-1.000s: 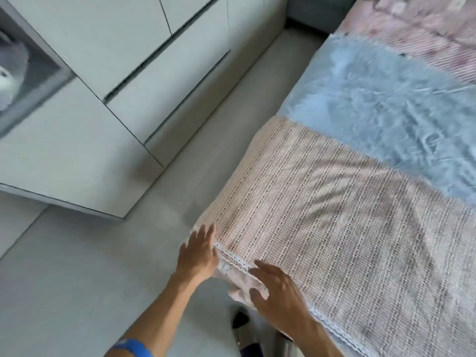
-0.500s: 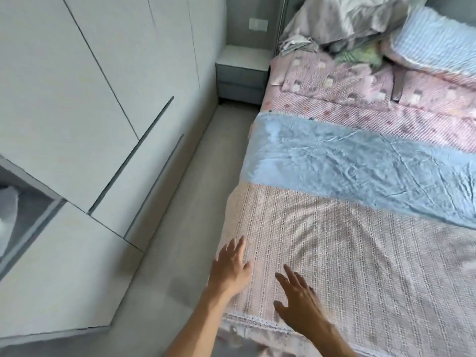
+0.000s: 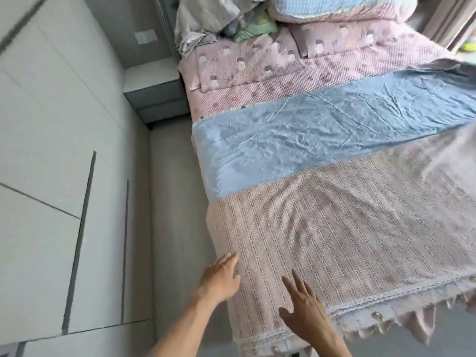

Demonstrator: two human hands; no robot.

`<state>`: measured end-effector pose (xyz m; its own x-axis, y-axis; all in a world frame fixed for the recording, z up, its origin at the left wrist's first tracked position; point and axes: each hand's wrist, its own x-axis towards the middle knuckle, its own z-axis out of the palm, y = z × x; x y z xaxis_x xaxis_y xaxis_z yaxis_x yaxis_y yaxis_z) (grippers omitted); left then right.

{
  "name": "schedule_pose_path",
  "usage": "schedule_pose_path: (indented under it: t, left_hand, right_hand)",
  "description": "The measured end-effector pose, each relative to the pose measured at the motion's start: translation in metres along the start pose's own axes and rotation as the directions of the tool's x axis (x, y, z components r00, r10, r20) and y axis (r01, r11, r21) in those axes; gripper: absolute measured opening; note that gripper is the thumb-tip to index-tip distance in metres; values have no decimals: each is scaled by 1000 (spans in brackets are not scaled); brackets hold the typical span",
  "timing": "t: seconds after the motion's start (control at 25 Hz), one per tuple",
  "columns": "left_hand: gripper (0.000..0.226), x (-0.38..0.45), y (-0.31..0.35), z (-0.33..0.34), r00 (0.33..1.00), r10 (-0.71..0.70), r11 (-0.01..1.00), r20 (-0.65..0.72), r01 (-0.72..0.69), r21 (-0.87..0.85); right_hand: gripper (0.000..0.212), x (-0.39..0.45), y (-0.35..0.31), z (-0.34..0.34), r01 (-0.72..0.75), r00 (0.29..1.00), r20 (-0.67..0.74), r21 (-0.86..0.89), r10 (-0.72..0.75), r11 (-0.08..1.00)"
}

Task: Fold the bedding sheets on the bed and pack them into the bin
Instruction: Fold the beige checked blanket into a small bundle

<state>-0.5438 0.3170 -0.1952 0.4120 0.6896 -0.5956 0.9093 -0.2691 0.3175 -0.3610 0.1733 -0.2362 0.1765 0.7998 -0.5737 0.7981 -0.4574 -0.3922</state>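
A pink woven sheet (image 3: 347,228) with a lace hem lies spread over the foot of the bed. Beyond it a wrinkled light blue sheet (image 3: 322,130) lies across the bed's middle. My left hand (image 3: 221,276) is flat at the pink sheet's left edge, fingers straight. My right hand (image 3: 306,305) hovers or rests over the same sheet near the hem, fingers spread and holding nothing. No bin is in view.
Pink patterned pillows (image 3: 247,63) and a heap of grey and blue bedding (image 3: 206,19) lie at the bed's head. White wardrobe doors (image 3: 51,150) line the left side, with a narrow floor aisle (image 3: 175,202). A grey nightstand (image 3: 154,91) stands at the aisle's far end.
My hands let go of the sheet's corner at the hem and moved up onto the sheet with fingers straight. The view lifted from the bed's corner toward its head.
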Motion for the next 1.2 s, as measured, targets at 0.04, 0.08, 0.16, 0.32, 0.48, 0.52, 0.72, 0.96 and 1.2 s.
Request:
schedule_pose_path:
  t: [0.04, 0.08, 0.16, 0.32, 0.48, 0.52, 0.72, 0.96, 1.2]
  left_hand:
    - [58, 12, 10, -12, 1000, 7, 1000, 11, -7, 12]
    - [58, 24, 21, -23, 1000, 22, 999, 17, -22, 37]
    - [59, 50, 37, -41, 999, 39, 997, 35, -41, 62]
    - [64, 89, 76, -51, 984, 60, 992, 167, -77, 97]
    - [60, 138, 98, -54, 948, 298, 941, 109, -311, 136]
    - [59, 160, 104, -54, 918, 384, 907, 99, -395, 145]
    - [56, 293, 107, -52, 747, 615, 727, 253, -661, 187]
    - [72, 400, 106, -33, 648, 696, 605, 308, -761, 233]
    - [67, 446, -79, -6, 780, 506, 535, 368, -618, 576]
  right_hand:
    - [79, 4, 4, -8, -19, 1000, 11, 59, 19, 998]
    - [78, 6, 6, -17, -37, 999, 7, 123, 37, 992]
    - [75, 7, 7, -35, -47, 997, -42, 228, 58, 973]
    - [76, 0, 30, -56, -158, 976, -89, 337, 198, 928]
    - [83, 17, 23, -63, -196, 964, -81, 423, 252, 885]
    - [84, 34, 18, -66, -207, 955, -105, 439, 279, 874]
    - [74, 136, 1, -82, -424, 848, -111, 441, 517, 791]
    - [69, 247, 36, -58, -608, 672, -38, 542, 739, 581]
    - [70, 229, -67, 168, -779, 500, 64, 468, 864, 417]
